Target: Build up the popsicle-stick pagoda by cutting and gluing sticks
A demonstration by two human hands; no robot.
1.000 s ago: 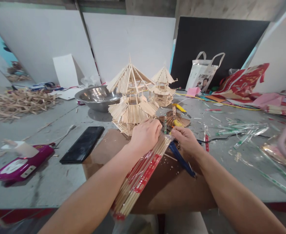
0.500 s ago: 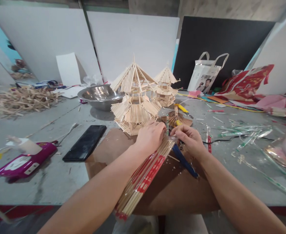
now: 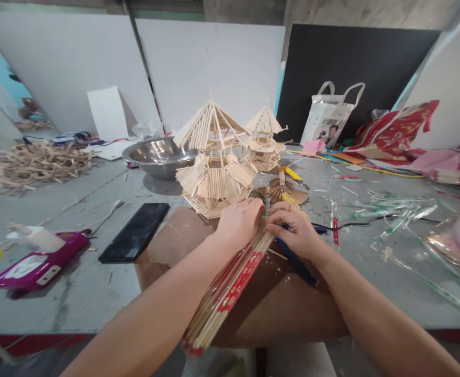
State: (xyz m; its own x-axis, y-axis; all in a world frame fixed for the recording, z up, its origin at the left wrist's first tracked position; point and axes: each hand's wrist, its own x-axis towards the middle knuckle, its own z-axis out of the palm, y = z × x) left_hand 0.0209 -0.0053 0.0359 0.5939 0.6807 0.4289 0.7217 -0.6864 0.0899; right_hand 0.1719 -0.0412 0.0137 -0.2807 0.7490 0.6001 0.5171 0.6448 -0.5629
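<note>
A clear plastic packet of wooden chopsticks [image 3: 230, 293] with red printing lies slanted in front of me, its near end over the table edge. My left hand [image 3: 240, 222] is closed around the upper end of the packet. At that same end, my right hand [image 3: 292, 225] pinches the packet with bent fingers. Beneath the right hand lies a blue-handled tool [image 3: 296, 262], its head hidden. Just beyond my hands stands a stick-built pavilion model [image 3: 216, 162], with a smaller pavilion model [image 3: 266, 139] behind it.
Brown cardboard [image 3: 284, 314] lies under my hands. To the left are a black phone [image 3: 135, 233], a purple power strip [image 3: 41, 262], a steel bowl [image 3: 159, 157] and a stick pile [image 3: 37, 162]. Torn plastic wrappers [image 3: 402, 209] and a white bag [image 3: 327, 120] are at right.
My right hand has shifted left and closed over the packet's upper end, next to my left hand. The left hand has barely moved. The whole view has shifted slightly.
</note>
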